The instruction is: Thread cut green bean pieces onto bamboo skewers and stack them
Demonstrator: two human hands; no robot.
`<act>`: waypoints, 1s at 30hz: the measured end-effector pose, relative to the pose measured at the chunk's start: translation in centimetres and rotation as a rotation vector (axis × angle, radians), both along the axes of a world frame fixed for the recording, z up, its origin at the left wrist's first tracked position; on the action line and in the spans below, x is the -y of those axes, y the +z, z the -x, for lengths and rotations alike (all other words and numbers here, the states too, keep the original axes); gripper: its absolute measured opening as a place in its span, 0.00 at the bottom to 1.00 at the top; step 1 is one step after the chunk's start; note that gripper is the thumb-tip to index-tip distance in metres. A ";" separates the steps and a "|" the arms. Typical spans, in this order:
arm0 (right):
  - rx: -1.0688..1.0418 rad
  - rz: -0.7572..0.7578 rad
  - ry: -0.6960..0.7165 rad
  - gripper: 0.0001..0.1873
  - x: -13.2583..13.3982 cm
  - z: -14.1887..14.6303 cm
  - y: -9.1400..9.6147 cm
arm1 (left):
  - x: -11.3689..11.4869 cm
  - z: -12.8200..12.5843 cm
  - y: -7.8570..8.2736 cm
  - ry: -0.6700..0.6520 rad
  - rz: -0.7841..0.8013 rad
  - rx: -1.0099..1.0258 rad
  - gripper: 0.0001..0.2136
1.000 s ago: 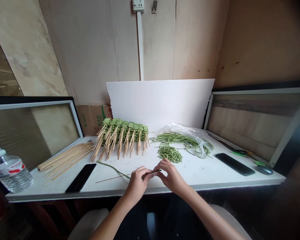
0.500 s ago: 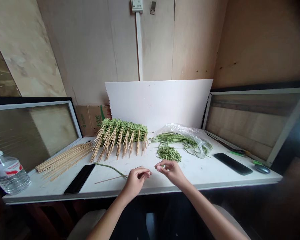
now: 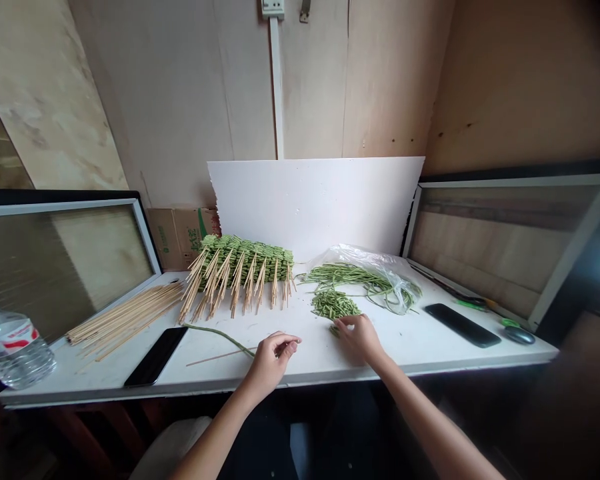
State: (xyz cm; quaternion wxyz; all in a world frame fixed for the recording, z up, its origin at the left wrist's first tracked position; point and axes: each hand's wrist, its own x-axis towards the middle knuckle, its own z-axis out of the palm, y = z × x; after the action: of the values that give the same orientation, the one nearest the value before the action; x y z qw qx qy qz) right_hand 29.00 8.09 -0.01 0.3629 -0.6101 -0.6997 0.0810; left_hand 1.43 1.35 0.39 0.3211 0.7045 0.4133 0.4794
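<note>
as left grip (image 3: 271, 361) holds bean (image 3: 221, 335), right grip (image 3: 361, 337) near pieces (image 3: 335, 304)

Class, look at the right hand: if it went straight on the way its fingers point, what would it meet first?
Most likely the pile of cut green bean pieces, whose near edge lies close by the right hand; whether they already touch is hard to tell.
</note>
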 end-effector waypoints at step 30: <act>-0.144 0.042 0.661 0.17 5.7 6.0 4.3 | 0.1 -0.8 -0.6 -0.026 0.049 0.045 0.25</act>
State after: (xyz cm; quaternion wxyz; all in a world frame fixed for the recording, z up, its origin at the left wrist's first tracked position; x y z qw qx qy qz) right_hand 22.96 2.40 4.34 0.3529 -0.3503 -0.8304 0.2515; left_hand 2.18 1.27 -0.20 0.3535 0.6907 0.4085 0.4808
